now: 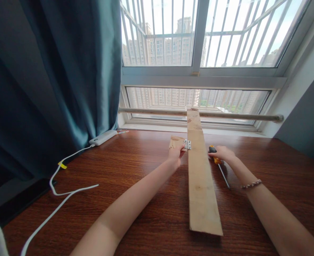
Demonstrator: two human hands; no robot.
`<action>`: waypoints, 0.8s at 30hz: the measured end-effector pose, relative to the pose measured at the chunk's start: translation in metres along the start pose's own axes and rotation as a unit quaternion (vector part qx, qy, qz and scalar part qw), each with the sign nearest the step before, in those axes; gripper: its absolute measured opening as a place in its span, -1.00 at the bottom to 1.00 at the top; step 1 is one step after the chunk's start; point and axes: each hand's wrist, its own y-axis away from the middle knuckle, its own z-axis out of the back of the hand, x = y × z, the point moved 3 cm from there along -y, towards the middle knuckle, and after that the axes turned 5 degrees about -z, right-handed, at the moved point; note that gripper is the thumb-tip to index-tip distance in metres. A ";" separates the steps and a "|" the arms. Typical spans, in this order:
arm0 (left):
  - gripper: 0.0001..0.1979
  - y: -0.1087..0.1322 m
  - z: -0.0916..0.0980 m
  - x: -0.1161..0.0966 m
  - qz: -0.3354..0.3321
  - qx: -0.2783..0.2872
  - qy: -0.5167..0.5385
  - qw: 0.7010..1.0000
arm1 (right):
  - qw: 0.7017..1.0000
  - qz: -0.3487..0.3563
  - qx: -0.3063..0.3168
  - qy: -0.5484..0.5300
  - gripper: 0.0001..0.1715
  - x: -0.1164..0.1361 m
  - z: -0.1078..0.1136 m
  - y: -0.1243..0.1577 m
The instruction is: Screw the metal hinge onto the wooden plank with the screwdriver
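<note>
A long pale wooden board point(201, 181) lies lengthwise on the brown table, its far end at the window rail. A metal hinge point(188, 144) joins its left edge to a small wooden piece point(176, 142). My left hand point(175, 155) is closed on that small piece, close to the hinge. To the right of the board, my right hand point(222, 153) is wrapped around a screwdriver point(217, 160) with a black and orange handle. The screwdriver's shaft points down toward the near right, away from the hinge.
A white power strip point(103, 137) sits at the table's back left, with a white cable point(66, 193) running along the left side. A blue curtain point(74, 71) hangs at the left. Behind the table point(141, 170) a horizontal rail point(157, 112) crosses the window.
</note>
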 end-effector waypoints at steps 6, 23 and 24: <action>-0.81 -0.005 0.002 0.003 0.001 0.000 -0.010 1.000 | 0.984 0.061 -0.137 -0.097 -0.62 0.003 0.031 0.010; -0.84 -0.002 0.001 0.004 0.006 0.032 0.007 0.999 | 0.868 0.248 -0.186 -0.387 -0.91 0.119 0.031 0.024; -0.84 -0.003 0.001 0.004 0.002 0.031 0.004 1.000 | 0.870 0.237 -0.189 -0.390 -0.90 0.118 0.030 0.024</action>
